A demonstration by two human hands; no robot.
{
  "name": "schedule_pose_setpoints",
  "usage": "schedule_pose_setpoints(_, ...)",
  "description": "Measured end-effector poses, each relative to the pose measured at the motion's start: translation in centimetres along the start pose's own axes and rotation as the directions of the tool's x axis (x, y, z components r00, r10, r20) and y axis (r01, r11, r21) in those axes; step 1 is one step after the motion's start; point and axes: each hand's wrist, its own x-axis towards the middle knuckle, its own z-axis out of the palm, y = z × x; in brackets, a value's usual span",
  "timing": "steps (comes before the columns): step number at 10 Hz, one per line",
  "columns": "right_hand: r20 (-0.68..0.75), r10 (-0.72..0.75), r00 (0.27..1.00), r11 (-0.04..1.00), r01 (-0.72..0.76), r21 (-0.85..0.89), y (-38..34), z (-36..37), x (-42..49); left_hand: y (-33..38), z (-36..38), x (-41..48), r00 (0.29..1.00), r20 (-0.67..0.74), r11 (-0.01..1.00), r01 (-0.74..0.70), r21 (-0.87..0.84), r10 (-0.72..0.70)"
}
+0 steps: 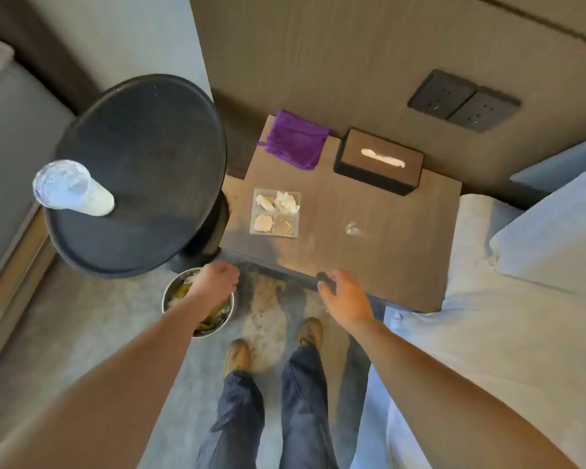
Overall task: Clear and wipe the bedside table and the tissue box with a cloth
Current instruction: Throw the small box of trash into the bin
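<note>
The brown bedside table [379,265] carries a folded purple cloth [295,140] at its back left and a dark tissue box [378,162] with a white tissue showing at the back. A clear four-part tray [275,212] with pale bits lies left of centre. A small scrap of clear wrapper [354,229] lies toward the right. My left hand [215,280] hangs over a metal bin [170,292], fingers curled down; nothing shows in it. My right hand [344,296] hovers at the table's front edge, fingers apart, holding nothing.
The metal bin on the floor holds rubbish. A round black side table [142,184] stands to the left with a clear plastic cup [70,189] on it. A bed [521,333] with a pillow is on the right. Wall sockets [464,101] sit above the table.
</note>
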Motion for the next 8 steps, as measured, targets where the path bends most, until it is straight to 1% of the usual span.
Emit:
schedule_pose_setpoints(1,-0.063,-0.14,0.988,0.974,0.126,-0.187,-0.5,0.6,5.3,0.8,2.9,2.1,0.83,0.314,0.373,-0.502,0.781,0.461)
schedule_pose_setpoints(2,-0.115,-0.251,0.961,0.922,0.201,-0.332,-1.0,1.6,10.2,1.8,6.0,4.5,0.774,0.312,0.21,-0.491,0.845,0.551)
schedule_pose_setpoints(3,-0.112,-0.349,0.931,0.853,0.265,-0.45,-1.0,2.7,14.2,2.4,7.9,6.5,0.766,0.31,0.212,-0.496,0.842,0.563)
schedule_pose_setpoints(4,-0.089,-0.41,0.908,0.78,0.299,-0.55,-1.3,3.9,16.6,2.2,9.0,8.0,0.708,0.303,0.172,-0.514,0.841,0.638)
schedule_pose_setpoints(5,-0.146,-0.46,0.876,0.721,0.272,-0.638,-0.9,5.0,17.1,1.6,8.9,9.5,0.624,0.301,0.153,-0.567,0.809,0.722)
schedule_pose_setpoints(6,-0.178,-0.498,0.849,0.696,0.268,-0.666,-0.5,5.4,17.2,0.8,8.4,9.7,0.601,0.273,0.198,-0.599,0.776,0.751)
schedule_pose_setpoints(7,-0.185,-0.509,0.841,0.693,0.273,-0.667,-0.4,5.4,17.3,-0.6,6.7,9.1,0.593,0.231,0.27,-0.634,0.724,0.772)
schedule_pose_setpoints(8,-0.183,-0.505,0.843,0.693,0.27,-0.669,-0.2,5.6,17.4,-3.1,3.6,7.8,0.565,0.169,0.3,-0.639,0.708,0.807)
